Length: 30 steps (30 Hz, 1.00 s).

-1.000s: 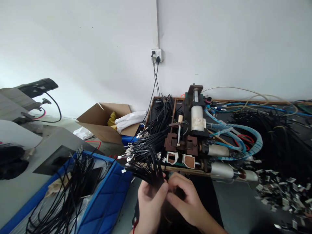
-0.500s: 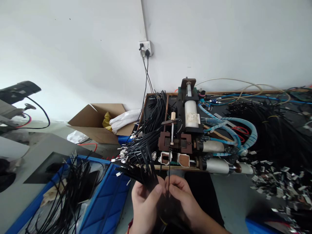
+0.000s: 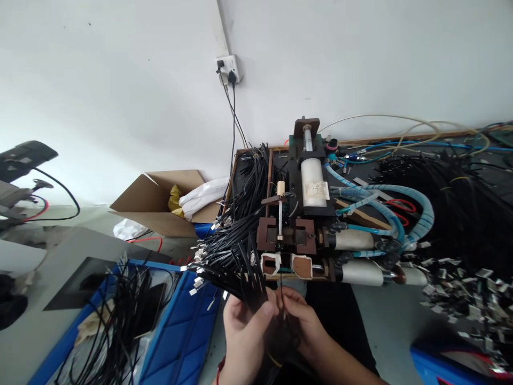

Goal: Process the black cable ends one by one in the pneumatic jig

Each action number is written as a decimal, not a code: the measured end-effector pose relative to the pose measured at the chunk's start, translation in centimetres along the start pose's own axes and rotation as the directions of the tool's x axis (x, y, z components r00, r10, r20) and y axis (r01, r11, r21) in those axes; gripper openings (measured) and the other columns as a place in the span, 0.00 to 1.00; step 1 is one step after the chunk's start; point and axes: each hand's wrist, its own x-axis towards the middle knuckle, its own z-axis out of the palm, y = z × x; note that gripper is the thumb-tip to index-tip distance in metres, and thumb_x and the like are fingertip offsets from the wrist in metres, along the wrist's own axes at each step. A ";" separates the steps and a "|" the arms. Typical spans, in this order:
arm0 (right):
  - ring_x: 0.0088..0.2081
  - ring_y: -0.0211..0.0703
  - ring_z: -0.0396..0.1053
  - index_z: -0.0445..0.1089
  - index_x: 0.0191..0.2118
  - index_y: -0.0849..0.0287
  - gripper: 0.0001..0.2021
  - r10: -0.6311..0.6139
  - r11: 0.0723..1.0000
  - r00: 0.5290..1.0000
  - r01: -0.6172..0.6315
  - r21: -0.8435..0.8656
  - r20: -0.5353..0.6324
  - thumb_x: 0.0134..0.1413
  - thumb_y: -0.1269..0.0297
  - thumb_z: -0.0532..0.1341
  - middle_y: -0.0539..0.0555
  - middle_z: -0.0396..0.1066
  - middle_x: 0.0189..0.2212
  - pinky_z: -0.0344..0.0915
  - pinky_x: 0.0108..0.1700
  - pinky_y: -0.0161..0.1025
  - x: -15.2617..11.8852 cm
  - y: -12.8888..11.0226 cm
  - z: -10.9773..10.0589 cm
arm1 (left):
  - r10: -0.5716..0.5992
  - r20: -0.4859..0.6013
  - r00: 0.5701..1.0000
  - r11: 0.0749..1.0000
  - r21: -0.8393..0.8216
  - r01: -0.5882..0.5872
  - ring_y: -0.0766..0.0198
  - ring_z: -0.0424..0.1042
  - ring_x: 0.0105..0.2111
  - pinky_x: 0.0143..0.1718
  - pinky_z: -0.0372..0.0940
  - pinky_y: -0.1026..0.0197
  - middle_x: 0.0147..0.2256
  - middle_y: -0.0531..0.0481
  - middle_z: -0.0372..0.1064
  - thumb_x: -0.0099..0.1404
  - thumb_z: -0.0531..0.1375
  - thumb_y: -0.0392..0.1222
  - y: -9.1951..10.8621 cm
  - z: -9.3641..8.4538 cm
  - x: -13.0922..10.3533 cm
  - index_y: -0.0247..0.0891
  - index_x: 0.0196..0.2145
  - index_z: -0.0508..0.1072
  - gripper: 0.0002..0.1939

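Note:
My left hand (image 3: 246, 337) is closed around a bundle of flat black cords (image 3: 252, 278), whose loose ends fan up and to the left. Beside it, my right hand (image 3: 300, 315) pinches a single thin black cord (image 3: 281, 289) that points upright toward the machine. Just beyond both hands sits the pneumatic press (image 3: 315, 179), with a brown metal clamp (image 3: 266, 235) and two tape-wrapped pads (image 3: 301, 266) at its front. The lower part of the bundle falls into dark shadow between my wrists, where a yellow tie (image 3: 274, 362) shows.
More black cords with silver ends (image 3: 200, 264) lie left of the press; a large tagged pile (image 3: 460, 289) lies right. Blue air hoses (image 3: 420, 208) loop beside the cylinders. A blue crate (image 3: 172, 326) holds cords at lower left, with a cardboard box (image 3: 150, 219) behind.
The view has shifted slightly. My hands sit a little further right relative to the press, with the same grip on the bundle and the single cord.

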 end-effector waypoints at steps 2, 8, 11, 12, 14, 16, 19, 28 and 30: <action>0.26 0.37 0.68 0.81 0.26 0.60 0.17 0.011 1.000 1.000 -0.011 0.004 -0.013 0.38 0.55 0.84 0.48 0.74 0.21 0.65 0.31 0.32 0.1 0.1 -0.5 | -0.009 -0.002 1.000 1.000 0.001 0.009 0.62 0.72 0.25 0.29 0.70 0.62 0.24 0.52 0.74 0.60 0.76 0.44 0.0 0.1 -0.1 0.39 0.28 0.78 0.12; 0.25 0.39 0.71 0.82 0.27 0.61 0.16 0.024 0.999 0.998 -0.022 0.035 -0.055 0.37 0.58 0.85 0.49 0.78 0.22 0.68 0.32 0.33 0.2 0.3 -1.5 | -0.028 -0.007 1.000 0.999 -0.018 0.028 0.63 0.70 0.24 0.29 0.69 0.62 0.23 0.52 0.73 0.60 0.76 0.43 0.1 0.4 -0.1 0.40 0.27 0.78 0.12; 0.25 0.38 0.72 0.84 0.29 0.60 0.17 0.033 0.999 0.997 -0.030 0.036 -0.064 0.35 0.58 0.85 0.49 0.79 0.23 0.68 0.31 0.33 0.2 0.2 -1.1 | -0.027 -0.025 0.999 1.000 -0.005 0.027 0.63 0.71 0.25 0.29 0.69 0.62 0.24 0.52 0.73 0.59 0.76 0.43 -0.1 0.4 -0.1 0.39 0.27 0.78 0.11; 0.25 0.38 0.72 0.84 0.28 0.60 0.17 0.035 0.999 0.997 -0.033 0.033 -0.062 0.34 0.57 0.85 0.49 0.79 0.22 0.67 0.31 0.32 0.3 0.1 -1.0 | -0.026 -0.024 0.999 1.000 -0.004 0.026 0.63 0.71 0.25 0.29 0.69 0.62 0.24 0.52 0.73 0.60 0.76 0.43 -0.1 0.3 -0.1 0.39 0.28 0.78 0.11; 0.23 0.36 0.70 0.83 0.25 0.60 0.17 0.037 0.999 0.998 -0.036 0.024 -0.052 0.33 0.57 0.85 0.48 0.77 0.21 0.65 0.29 0.31 0.3 -0.1 -0.7 | -0.020 -0.017 1.000 1.000 -0.009 0.020 0.63 0.71 0.25 0.29 0.69 0.62 0.25 0.52 0.73 0.60 0.76 0.43 -0.1 0.3 0.0 0.38 0.28 0.79 0.11; 0.22 0.35 0.67 0.81 0.22 0.60 0.17 0.026 1.000 0.999 -0.026 0.012 -0.045 0.34 0.56 0.85 0.47 0.75 0.19 0.64 0.28 0.31 0.3 -0.3 -0.5 | -0.008 -0.001 1.000 0.999 -0.034 0.008 0.62 0.71 0.24 0.28 0.70 0.62 0.25 0.52 0.73 0.61 0.75 0.44 0.0 0.4 0.0 0.38 0.29 0.78 0.11; 0.23 0.36 0.67 0.81 0.24 0.61 0.17 -0.010 0.999 0.999 0.008 -0.035 -0.040 0.35 0.56 0.84 0.48 0.74 0.21 0.64 0.29 0.31 0.2 -0.4 -0.4 | 0.019 0.014 1.000 0.997 -0.077 -0.018 0.61 0.72 0.25 0.28 0.71 0.60 0.25 0.51 0.73 0.61 0.75 0.46 0.3 0.7 0.1 0.39 0.30 0.79 0.11; 0.32 0.40 0.69 0.84 0.33 0.54 0.10 -0.081 0.994 0.992 0.087 -0.063 0.092 0.45 0.60 0.80 0.49 0.75 0.30 0.64 0.36 0.34 -1.0 -0.1 -0.4 | 0.000 -0.128 0.992 0.998 -0.058 -0.007 0.63 0.74 0.25 0.29 0.72 0.64 0.24 0.53 0.75 0.55 0.79 0.46 -0.3 -0.1 -0.4 0.39 0.32 0.81 0.14; 0.34 0.42 0.68 0.85 0.29 0.54 0.08 -0.137 0.986 0.973 0.152 -0.068 0.185 0.44 0.60 0.80 0.49 0.73 0.30 0.64 0.38 0.36 -1.4 -0.3 -0.2 | -0.018 -0.122 0.992 0.998 -0.060 0.010 0.64 0.73 0.24 0.28 0.71 0.65 0.24 0.53 0.75 0.55 0.79 0.46 -0.5 -0.4 -0.7 0.38 0.31 0.80 0.15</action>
